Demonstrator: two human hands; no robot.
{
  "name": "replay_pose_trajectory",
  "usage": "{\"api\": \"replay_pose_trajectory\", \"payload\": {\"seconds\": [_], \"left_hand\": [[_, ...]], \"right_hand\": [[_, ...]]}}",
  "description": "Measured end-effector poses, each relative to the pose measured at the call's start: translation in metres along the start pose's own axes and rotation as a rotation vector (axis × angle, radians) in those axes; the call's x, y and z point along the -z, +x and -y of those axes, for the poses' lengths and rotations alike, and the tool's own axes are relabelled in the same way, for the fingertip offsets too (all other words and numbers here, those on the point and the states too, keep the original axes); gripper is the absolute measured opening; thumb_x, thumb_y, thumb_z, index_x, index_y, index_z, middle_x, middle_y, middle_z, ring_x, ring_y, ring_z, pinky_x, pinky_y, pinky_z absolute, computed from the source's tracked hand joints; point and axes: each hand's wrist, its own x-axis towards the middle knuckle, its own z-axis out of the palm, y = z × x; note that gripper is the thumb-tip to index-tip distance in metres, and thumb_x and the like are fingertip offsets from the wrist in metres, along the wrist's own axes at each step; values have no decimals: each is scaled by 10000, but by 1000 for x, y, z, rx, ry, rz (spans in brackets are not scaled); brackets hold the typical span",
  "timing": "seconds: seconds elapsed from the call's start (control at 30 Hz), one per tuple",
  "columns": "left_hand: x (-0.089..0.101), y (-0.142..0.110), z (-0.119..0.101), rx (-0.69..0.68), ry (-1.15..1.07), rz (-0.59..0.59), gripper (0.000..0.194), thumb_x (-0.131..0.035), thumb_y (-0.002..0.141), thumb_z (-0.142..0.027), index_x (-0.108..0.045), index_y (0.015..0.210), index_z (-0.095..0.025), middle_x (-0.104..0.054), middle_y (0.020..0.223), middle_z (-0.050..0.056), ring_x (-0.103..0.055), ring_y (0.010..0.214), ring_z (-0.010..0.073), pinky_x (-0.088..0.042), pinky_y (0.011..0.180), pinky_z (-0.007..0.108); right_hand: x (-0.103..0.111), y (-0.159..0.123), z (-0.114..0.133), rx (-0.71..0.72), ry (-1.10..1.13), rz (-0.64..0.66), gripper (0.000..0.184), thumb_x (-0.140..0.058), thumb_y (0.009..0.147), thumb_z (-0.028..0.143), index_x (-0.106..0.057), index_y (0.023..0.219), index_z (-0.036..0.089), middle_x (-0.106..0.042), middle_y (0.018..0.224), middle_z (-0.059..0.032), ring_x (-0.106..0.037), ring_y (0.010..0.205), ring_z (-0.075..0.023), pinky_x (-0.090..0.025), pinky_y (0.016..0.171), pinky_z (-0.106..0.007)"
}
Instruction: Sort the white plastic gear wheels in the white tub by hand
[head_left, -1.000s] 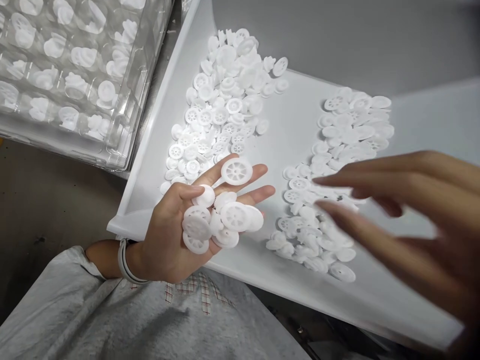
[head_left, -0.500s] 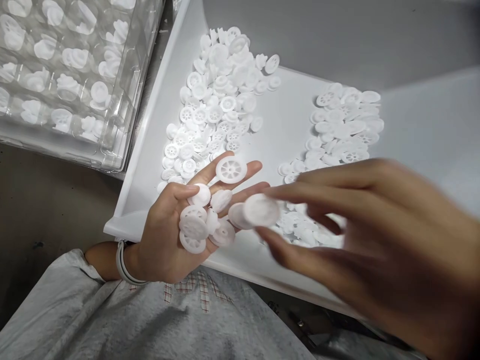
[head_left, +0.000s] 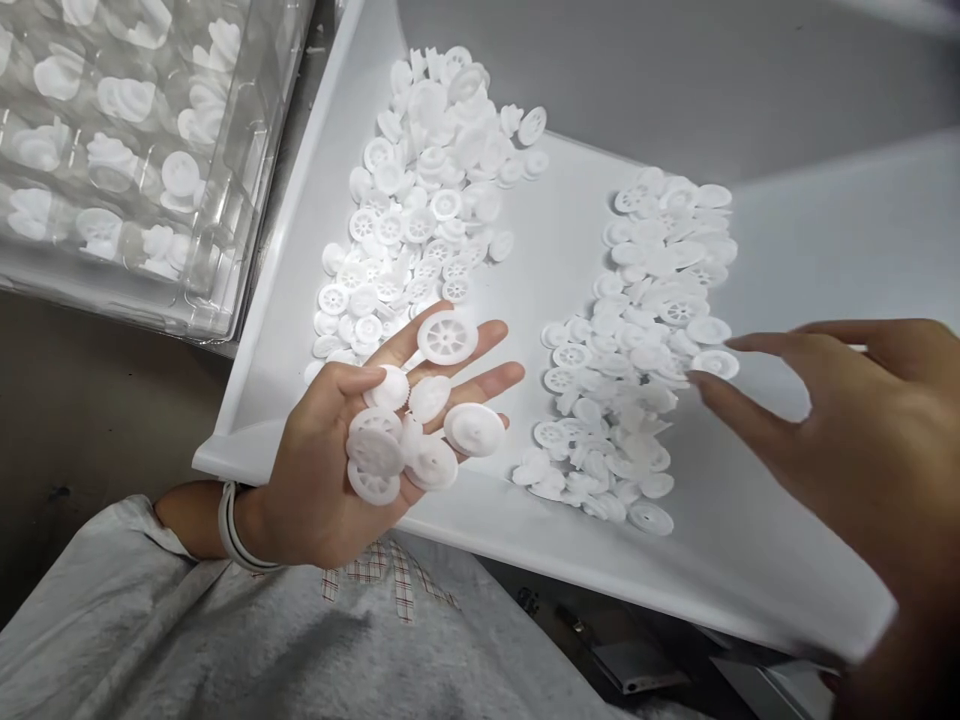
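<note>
Palm up, my left hand (head_left: 322, 470) cradles several white plastic gears (head_left: 377, 442), its fingers spread beneath them and the thumb on a small toothed one. A spoked gear (head_left: 447, 337) rests across the fingertips. At the right edge of the right-hand pile of gears (head_left: 637, 330), my right hand (head_left: 840, 420) has thumb and forefinger closed on the two sides of one spoked white gear (head_left: 715, 364). Another pile of white gears (head_left: 427, 190) lies beyond my left hand, partly hidden by its fingers.
Both piles lie in a large white tray (head_left: 570, 200) with raised sides. At the upper left stands a clear plastic blister tray (head_left: 217, 210) whose pockets hold white parts. A grey metal surface (head_left: 82, 400) runs below it.
My right hand came to the left hand, took a gear from it and moved back right to the right-hand pile. My left hand holds fewer gears. The view shifted slightly.
</note>
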Motion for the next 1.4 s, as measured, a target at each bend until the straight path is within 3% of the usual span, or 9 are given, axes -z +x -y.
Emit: {"api": "replay_pose_trajectory", "payload": {"seconds": [0.1, 0.17, 0.3, 0.4, 0.73, 1.03, 1.17, 1.3, 1.4], "left_hand": [[-2, -1, 1, -10, 10, -11, 599, -470, 916, -284, -453, 1514, -296, -602, 1476, -33, -562, 1380, 199, -297, 1272, 380], [-3, -1, 1, -20, 14, -25, 578, -451, 927, -284, -465, 1506, -281, -622, 1454, -28, -573, 1368, 197, -338, 1250, 375], [-2, -3, 0, -20, 19, -34, 580, -439, 927, -270, -465, 1505, -247, -627, 1449, -4, -573, 1368, 213, -370, 1230, 385], [-1, -3, 0, -30, 1, -9, 570, -462, 923, -268, -483, 1491, -239, -653, 1415, 1, -599, 1338, 214, -393, 1216, 382], [-4, -2, 4, -30, 56, -30, 575, -471, 923, -293, -473, 1494, -236, -635, 1435, 35, -540, 1405, 253, -420, 1211, 466], [-6, -1, 2, 7, 79, -102, 595, -497, 891, -320, -499, 1476, -212, -633, 1437, 56, -579, 1367, 257, -475, 1167, 401], [-7, -2, 2, 16, 57, -89, 582, -464, 917, -321, -483, 1489, -214, -622, 1451, 60, -540, 1404, 267, -425, 1208, 441], [-6, -2, 3, 6, 41, -55, 583, -464, 927, -327, -470, 1500, -216, -619, 1453, 63, -534, 1410, 272, -388, 1232, 464], [-5, -3, 2, 3, 28, -54, 589, -461, 935, -321, -453, 1513, -210, -608, 1466, 59, -537, 1407, 269, -395, 1231, 450]], "right_hand": [[32, 2, 60, 479, 282, -296, 431, -686, 906, 173, -587, 1324, 206, -666, 1118, -171, -649, 929, -268, -489, 718, -411], [47, 8, 93, 648, 316, -305, 423, -608, 936, 122, -581, 1328, 277, -676, 1220, -103, -648, 960, -227, -492, 724, -382], [60, 19, 120, 879, 300, -306, 309, -450, 961, 56, -618, 1210, 127, -726, 1081, -140, -627, 820, -226, -467, 619, -387], [61, 21, 119, 781, 491, -196, 303, -554, 943, 56, -607, 1232, 126, -715, 1054, -117, -634, 837, -205, -482, 637, -363], [49, 31, 132, 83, 1296, 18, 110, -668, 919, 229, -672, 1005, 297, -700, 945, 14, -659, 817, -139, -564, 610, -254], [43, 37, 134, -111, 1585, 252, 31, -705, 901, 309, -684, 923, 306, -632, 877, 20, -601, 794, -112, -553, 735, -241], [45, 38, 134, -121, 1580, 213, 36, -692, 888, 263, -670, 904, 286, -608, 859, 15, -562, 748, -107, -526, 673, -239], [44, 38, 130, -1, 1522, 158, 173, -709, 829, 187, -638, 950, 290, -541, 798, 16, -499, 676, -115, -421, 502, -241], [48, 35, 127, 63, 1395, 37, 276, -700, 820, 107, -616, 993, 305, -528, 833, 3, -482, 679, -137, -412, 498, -294]]}}
